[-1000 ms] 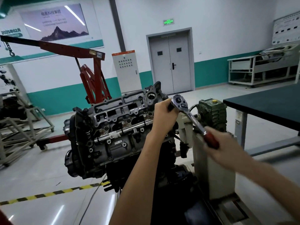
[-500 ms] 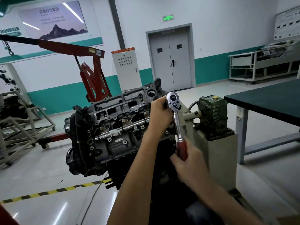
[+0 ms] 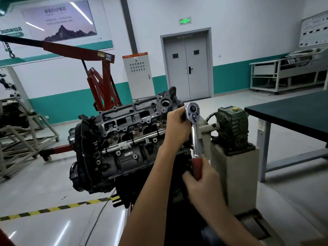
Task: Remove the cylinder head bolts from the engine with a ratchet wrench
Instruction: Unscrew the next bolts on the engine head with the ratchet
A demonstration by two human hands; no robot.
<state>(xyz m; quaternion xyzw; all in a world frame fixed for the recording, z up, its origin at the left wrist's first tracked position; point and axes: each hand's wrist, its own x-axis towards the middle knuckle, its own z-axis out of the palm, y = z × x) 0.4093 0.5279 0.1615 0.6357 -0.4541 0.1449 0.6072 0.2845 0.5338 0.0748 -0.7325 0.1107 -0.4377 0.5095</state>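
White walls (image 3: 248,23) (teal base band), grey double door (image 3: 186,68), glossy floor (image 3: 44,183).

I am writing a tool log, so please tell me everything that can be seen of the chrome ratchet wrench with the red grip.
The shiny chrome ratchet wrench has a slim metal shaft, a rounded head with a small switch lever facing the camera, and a red grip. It stands nearly upright, head up, at the camera-right end of the dark grey engine. The left hand curls beside and behind the head, hiding any socket. The right hand, slightly blurred, holds the grip.
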